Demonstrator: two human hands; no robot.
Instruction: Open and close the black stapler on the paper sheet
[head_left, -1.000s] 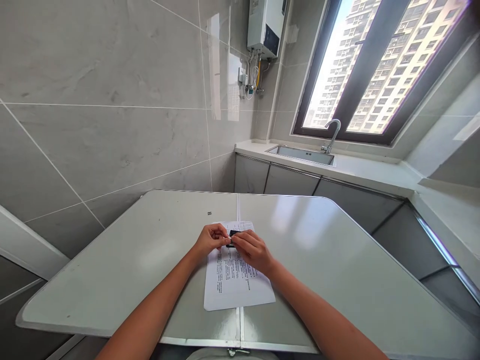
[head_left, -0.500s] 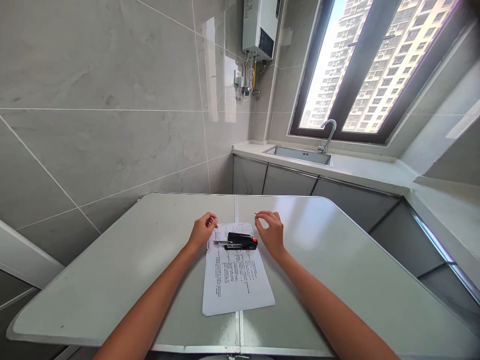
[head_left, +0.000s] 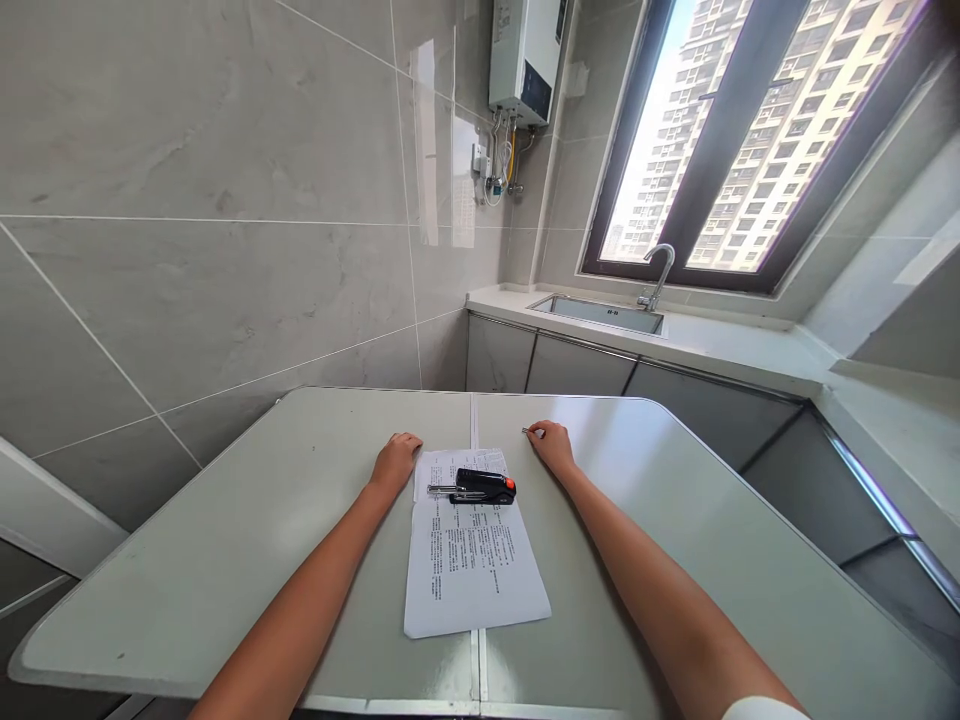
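Observation:
A black stapler (head_left: 484,487) with a red-orange spot at its right end lies on printed white paper (head_left: 472,570), its metal part pointing left. Just left of the paper's upper edge, my left hand (head_left: 397,460) rests on the table with its fingers curled together; whether anything is inside them is hidden. My right hand (head_left: 552,445) is right of the paper's top, thumb and fingertips pinched on a tiny thin metallic piece (head_left: 526,431), too small to identify. Neither hand touches the stapler.
The pale table (head_left: 247,560) has a metal seam down its middle. Beyond it stand a counter (head_left: 727,340) with a sink (head_left: 600,312) and a faucet (head_left: 658,275), under a window. A tiled wall is on the left.
My left hand has moved slightly left, its fingers now turned down. My right hand has moved right, away from the paper, and lowered to the table. Stapler and paper stay in place.

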